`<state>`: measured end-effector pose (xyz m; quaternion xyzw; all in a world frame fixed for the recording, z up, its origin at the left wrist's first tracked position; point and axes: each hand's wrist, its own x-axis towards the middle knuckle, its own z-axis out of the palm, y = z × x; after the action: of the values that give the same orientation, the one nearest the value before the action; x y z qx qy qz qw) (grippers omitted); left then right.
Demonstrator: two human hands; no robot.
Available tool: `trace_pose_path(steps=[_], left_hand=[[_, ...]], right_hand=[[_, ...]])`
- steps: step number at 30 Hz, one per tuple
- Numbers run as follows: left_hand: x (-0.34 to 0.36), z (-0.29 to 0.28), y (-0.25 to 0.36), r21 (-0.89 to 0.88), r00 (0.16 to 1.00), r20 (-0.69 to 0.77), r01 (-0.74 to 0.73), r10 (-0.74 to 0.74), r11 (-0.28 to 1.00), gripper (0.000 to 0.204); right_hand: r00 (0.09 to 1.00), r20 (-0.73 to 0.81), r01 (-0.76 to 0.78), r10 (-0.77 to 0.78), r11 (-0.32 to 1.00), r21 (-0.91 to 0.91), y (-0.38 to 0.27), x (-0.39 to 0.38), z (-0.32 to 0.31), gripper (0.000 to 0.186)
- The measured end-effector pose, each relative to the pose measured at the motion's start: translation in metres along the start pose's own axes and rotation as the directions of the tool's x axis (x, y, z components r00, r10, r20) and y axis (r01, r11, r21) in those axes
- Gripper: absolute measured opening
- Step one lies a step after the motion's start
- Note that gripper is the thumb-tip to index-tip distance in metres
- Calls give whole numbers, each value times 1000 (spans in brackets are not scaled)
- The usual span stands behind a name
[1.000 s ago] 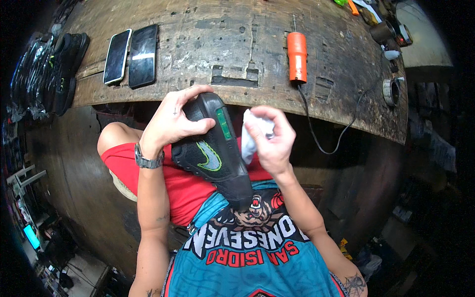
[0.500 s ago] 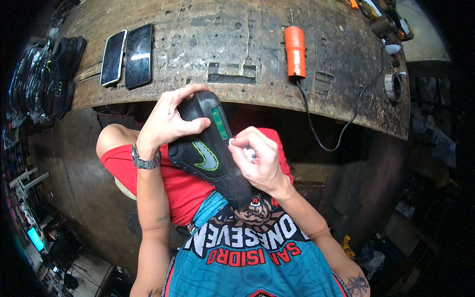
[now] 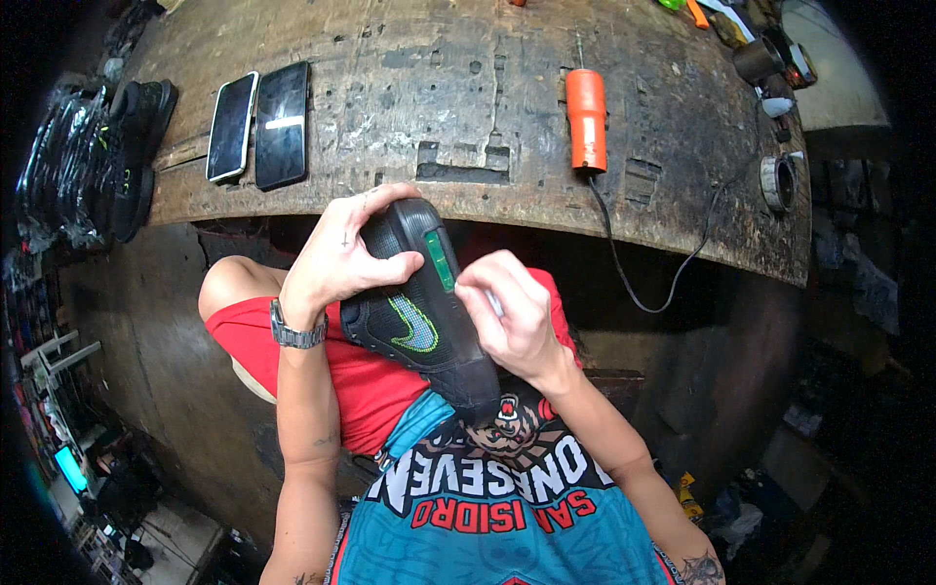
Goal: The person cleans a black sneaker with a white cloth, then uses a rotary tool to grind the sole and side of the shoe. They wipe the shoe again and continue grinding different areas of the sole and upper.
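Ctr: L hand's [image 3: 336, 258] fingers hold black shoe [image 3: 414, 304] near worktop's [image 3: 390, 107] front edge; R hand's [image 3: 515, 317] fingers pinch mostly hidden white cloth [image 3: 498, 304] by sole [image 3: 466, 336]. Phones [image 3: 283, 132] upper L, corded orange tool [image 3: 585, 117] upper R.

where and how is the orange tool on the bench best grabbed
Probably around the middle of its orange barrel, with the right hand coming from above and the near side. The barrel is rounded and points away from the person, with a thin metal shaft at the far end and a black cord at the near one, so neither end suits a grip.
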<state>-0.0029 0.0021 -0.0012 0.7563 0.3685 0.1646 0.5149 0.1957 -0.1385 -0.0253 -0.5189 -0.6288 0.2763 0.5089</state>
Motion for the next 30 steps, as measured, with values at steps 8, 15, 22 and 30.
trace_pose_path(steps=[8,15,22,30], left_hand=[[1,-3,-8,-34,999,14,-33,33,999,62],[0,-7,-16,-80,998,42,-38,41,996,65],[0,-10,-9,-82,992,100,81,-73,993,74],[0,-9,-5,-101,991,104,98,-87,990,74]], right_hand=[[842,-66,-259,535,510,820,15,11,-21,15],[831,85,-391,550,469,792,9,1,-5,18],[894,226,-447,386,783,433,1,-21,-1,17],[870,293,-490,397,757,432,9,4,-29,22]])
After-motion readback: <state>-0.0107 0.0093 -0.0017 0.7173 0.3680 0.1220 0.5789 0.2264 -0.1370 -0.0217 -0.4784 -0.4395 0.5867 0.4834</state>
